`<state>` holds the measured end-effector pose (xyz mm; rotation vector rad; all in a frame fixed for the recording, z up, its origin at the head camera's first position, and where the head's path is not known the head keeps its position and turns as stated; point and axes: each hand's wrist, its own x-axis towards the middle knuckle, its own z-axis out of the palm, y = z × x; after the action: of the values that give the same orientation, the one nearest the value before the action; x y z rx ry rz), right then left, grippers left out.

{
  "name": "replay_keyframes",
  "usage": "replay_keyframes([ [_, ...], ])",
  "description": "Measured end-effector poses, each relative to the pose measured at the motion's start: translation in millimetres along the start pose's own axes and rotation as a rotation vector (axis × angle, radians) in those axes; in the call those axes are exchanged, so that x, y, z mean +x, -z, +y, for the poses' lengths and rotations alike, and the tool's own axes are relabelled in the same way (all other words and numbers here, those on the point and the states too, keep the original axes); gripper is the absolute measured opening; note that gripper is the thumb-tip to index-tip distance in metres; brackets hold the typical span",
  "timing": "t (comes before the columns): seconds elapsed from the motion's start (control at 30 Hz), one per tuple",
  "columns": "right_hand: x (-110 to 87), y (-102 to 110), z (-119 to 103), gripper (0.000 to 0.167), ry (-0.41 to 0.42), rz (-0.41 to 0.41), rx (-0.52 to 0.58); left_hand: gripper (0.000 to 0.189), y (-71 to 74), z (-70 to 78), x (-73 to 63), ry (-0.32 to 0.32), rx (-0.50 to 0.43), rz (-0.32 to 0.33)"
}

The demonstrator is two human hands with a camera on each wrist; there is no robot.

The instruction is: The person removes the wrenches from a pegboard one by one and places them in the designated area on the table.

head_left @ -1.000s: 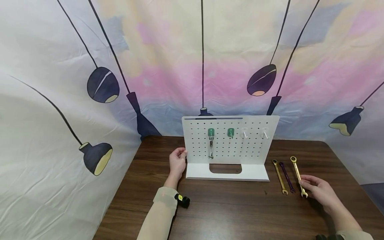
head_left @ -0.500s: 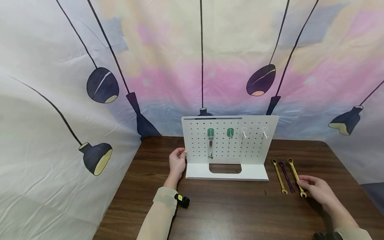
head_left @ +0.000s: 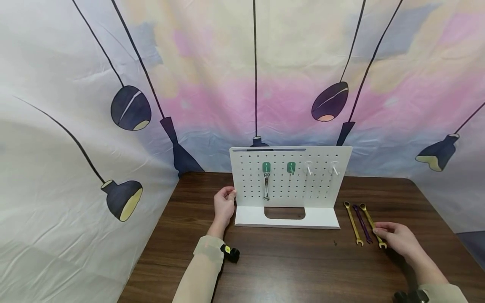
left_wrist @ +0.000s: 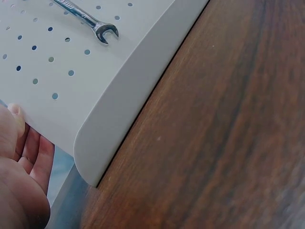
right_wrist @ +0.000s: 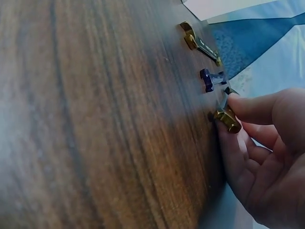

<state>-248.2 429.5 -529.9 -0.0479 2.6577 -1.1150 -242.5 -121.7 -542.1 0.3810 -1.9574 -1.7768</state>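
My left hand [head_left: 224,204] holds the left edge of a white pegboard stand [head_left: 248,216], thumb in front and fingers behind it in the left wrist view. A silver combination wrench [head_left: 266,187] hangs from a green hook [head_left: 266,167] on the board. To the right of the stand, my right hand [head_left: 399,240] pinches a gold combination wrench [right_wrist: 228,122] between thumb and fingers, low over the table. Just left of it lie a purple wrench [head_left: 362,224] and another gold wrench [head_left: 353,224], roughly side by side.
One more green hook [head_left: 291,167] and two white hooks [head_left: 309,169] on the board carry nothing. The brown wooden table [head_left: 288,265] lies under everything. A printed cloth [head_left: 212,63] hangs close behind the table and along its left side.
My right hand has moved the gold wrench to the left, close beside the purple one, with its ring end swinging left and lower in view. My left hand has stayed on the board's edge.
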Motion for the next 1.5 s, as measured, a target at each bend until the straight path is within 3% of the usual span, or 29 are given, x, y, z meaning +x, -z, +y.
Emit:
replay_keyframes([
  [0.23, -1.7, 3.0, -2.8, 0.060, -0.027, 0.055, -0.128, 0.007, -1.7, -0.8, 1.2, -0.015, 0.003, 0.008],
  [0.43, -5.2, 1.0, -4.5, 0.057, -0.031, 0.073, -0.173, 0.007, -1.5, -1.6, 0.7, -0.015, 0.006, -0.001],
  [0.8, -6.7, 0.7, -5.2, 0.053, -0.052, 0.144, -0.188, 0.008, -0.9, -2.0, -0.4, -0.002, 0.005, 0.009],
  [1.0, -6.5, -1.3, -4.6, 0.056, -0.092, 0.147, -0.174, 0.007, -0.6, -1.8, -0.6, 0.017, 0.008, 0.005],
  [1.5, -4.9, -2.9, -3.3, 0.057, -0.084, 0.174, -0.186, 0.010, 0.3, -3.1, 0.4, 0.001, 0.005, 0.011],
])
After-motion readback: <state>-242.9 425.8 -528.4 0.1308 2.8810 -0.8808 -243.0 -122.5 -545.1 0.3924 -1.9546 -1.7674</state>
